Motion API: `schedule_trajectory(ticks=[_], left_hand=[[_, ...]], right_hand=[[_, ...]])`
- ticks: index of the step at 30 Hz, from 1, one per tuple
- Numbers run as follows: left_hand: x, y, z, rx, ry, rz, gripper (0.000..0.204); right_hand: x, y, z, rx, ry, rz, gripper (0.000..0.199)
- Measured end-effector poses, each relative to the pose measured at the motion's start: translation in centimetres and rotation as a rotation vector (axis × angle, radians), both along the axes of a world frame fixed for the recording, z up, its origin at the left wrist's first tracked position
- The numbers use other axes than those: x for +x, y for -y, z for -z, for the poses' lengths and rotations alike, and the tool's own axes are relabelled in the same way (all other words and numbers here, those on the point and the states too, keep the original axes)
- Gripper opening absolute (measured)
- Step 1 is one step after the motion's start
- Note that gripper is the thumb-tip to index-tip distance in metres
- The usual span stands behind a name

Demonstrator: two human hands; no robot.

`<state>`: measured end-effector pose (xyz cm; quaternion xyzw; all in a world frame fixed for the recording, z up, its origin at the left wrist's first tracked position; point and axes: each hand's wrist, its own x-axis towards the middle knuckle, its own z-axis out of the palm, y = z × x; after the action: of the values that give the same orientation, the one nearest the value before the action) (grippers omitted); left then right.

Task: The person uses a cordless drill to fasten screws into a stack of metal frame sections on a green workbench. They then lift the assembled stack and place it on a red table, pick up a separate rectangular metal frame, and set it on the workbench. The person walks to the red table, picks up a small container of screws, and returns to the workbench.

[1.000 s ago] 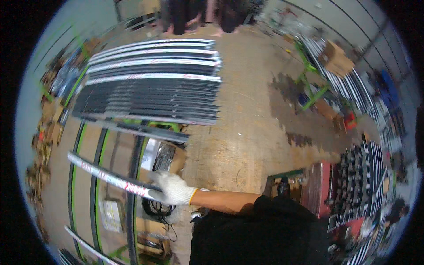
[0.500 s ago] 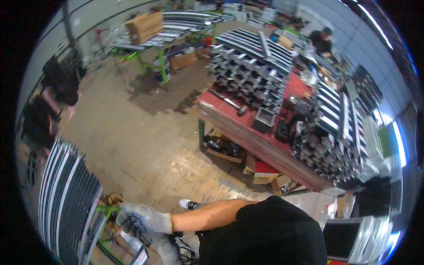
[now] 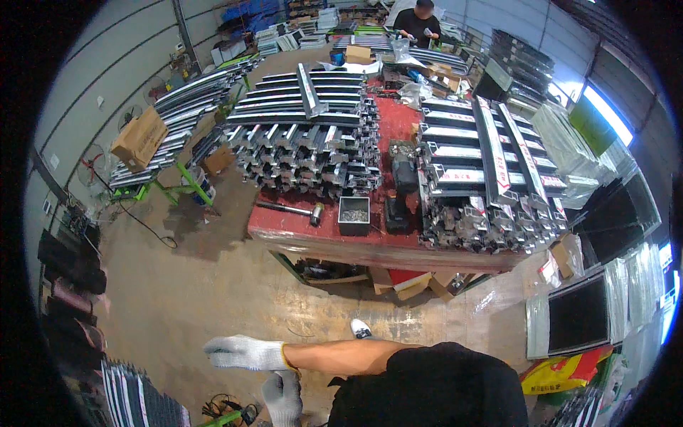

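Observation:
My right hand (image 3: 245, 354), in a pale knitted work glove, reaches across to the left at the bottom of the view. Its fingers are stretched out, with nothing visible in them. Just below its wrist is my left hand (image 3: 282, 398), gloved alike, partly covered by the right wrist; its fingers do not show clearly. A stack of dark and silver metal profiles (image 3: 139, 398) stands to the lower left, apart from both hands. Near it a bit of green frame (image 3: 222, 418) shows by some dark, tangled items.
Ahead, a red-topped workbench (image 3: 284, 222) bears two piles of metal profiles (image 3: 306, 153), a hammer (image 3: 315, 213) and a box of small parts (image 3: 353, 215). A carton (image 3: 140, 139) rests on profiles at left. A person (image 3: 417, 27) works far back. Wrapped panels (image 3: 576, 317) stand right.
The view has swung left to right, bringing the workbench to the middle. My hands, earlier overlapped beside the profile stack and a labelled silver piece, are now away from it; the right fingers have straightened.

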<state>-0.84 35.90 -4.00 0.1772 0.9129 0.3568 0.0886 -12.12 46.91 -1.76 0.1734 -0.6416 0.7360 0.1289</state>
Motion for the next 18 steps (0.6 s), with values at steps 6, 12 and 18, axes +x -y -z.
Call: schedule_trajectory(ticks=[6,12,18], left_hand=[[-7.6,-5.2,-2.1,0.199,-0.058,-0.085,0.034],[-12.0,-10.3,-2.6,0.309,0.242,-0.22,0.038],[-16.3,-10.7,-1.0,0.546,0.381,-0.191,0.031]], right_hand=[[-3.4,-8.6,-2.9,0.454,0.16,0.184,0.031],[-8.0,-13.2,-5.0,0.458,-0.091,0.243,0.028],[-13.1,-15.4,-4.0,0.358,-0.033,-0.003,0.034]])
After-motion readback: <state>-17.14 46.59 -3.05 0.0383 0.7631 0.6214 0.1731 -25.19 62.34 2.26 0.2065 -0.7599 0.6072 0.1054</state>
